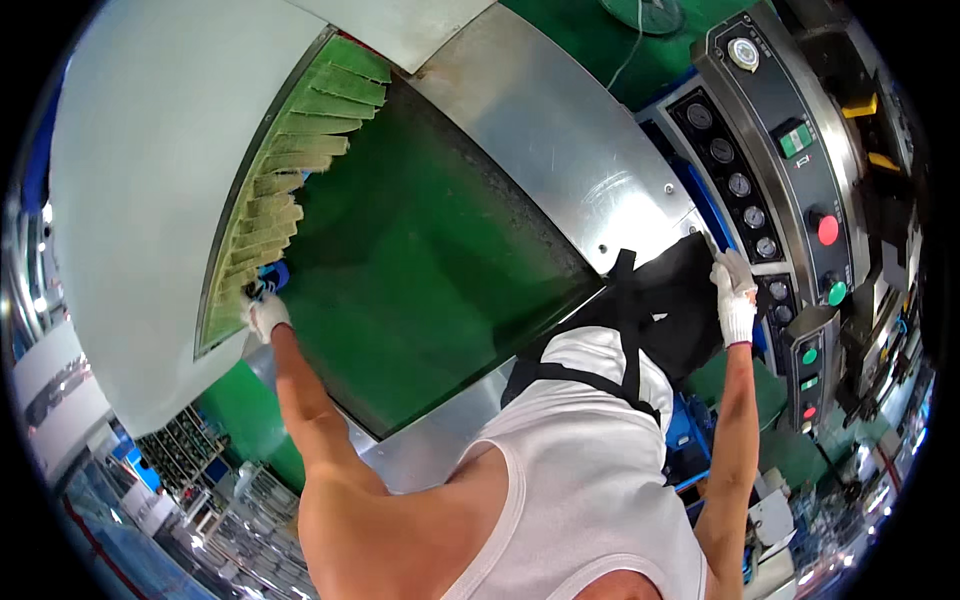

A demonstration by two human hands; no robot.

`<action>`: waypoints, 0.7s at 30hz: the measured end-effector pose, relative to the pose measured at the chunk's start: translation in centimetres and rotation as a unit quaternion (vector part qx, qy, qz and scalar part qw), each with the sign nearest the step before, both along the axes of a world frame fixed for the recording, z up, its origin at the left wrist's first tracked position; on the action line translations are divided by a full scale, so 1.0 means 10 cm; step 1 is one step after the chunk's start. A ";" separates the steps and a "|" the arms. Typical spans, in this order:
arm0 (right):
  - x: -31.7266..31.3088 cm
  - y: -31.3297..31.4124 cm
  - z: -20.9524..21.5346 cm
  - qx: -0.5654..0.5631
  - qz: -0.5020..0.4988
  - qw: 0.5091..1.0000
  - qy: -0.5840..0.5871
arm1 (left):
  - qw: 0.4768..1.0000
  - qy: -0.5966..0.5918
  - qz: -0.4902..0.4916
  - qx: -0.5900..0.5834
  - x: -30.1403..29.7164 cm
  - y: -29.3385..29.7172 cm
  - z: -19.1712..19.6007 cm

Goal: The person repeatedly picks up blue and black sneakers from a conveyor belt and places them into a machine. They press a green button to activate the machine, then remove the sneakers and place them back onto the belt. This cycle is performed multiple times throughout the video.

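Note:
My left hand (265, 315), in a white glove, reaches to the lower end of a curtain of green strips (290, 150) that hangs in the machine's opening. Its fingers are closed at a small blue and dark piece (270, 279), partly hidden behind the strips, whose kind I cannot make out. Below the curtain a green conveyor belt (420, 250) runs into the machine. My right hand (735, 295), also in a white glove, lies with its fingers stretched out beside the control panel (785, 150) and the edge of my black apron (680, 300). Nothing shows in it.
A broad metal plate (540, 110) borders the belt, and a pale machine cover (150, 200) rises on the left. The panel carries gauges, a red button (827, 230) and a green button (837, 293). Racks (185, 450) and a green floor (250, 415) lie at lower left.

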State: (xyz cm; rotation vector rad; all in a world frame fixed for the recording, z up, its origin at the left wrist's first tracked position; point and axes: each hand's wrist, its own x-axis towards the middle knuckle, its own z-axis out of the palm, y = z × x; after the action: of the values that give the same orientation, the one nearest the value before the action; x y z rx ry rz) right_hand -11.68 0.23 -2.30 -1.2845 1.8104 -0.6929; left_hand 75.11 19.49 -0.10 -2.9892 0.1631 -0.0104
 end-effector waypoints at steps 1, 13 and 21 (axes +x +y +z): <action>-0.01 -0.02 0.02 0.006 -0.011 1.000 -0.008 | 0.986 -0.109 -0.109 -0.061 0.13 0.11 -0.07; 0.08 0.10 0.16 0.008 -0.007 0.989 0.146 | 0.984 0.030 -0.041 -0.171 1.31 0.41 -0.70; 0.19 0.05 0.11 -0.031 0.024 0.985 0.168 | 0.937 -0.040 -0.302 0.173 0.61 0.29 -0.62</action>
State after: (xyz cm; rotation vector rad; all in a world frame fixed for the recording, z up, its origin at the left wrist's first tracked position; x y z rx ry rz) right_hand -9.82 0.74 -1.16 -1.5557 2.0282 -0.5327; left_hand 81.19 22.36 -6.28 -2.4686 0.9530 -0.1529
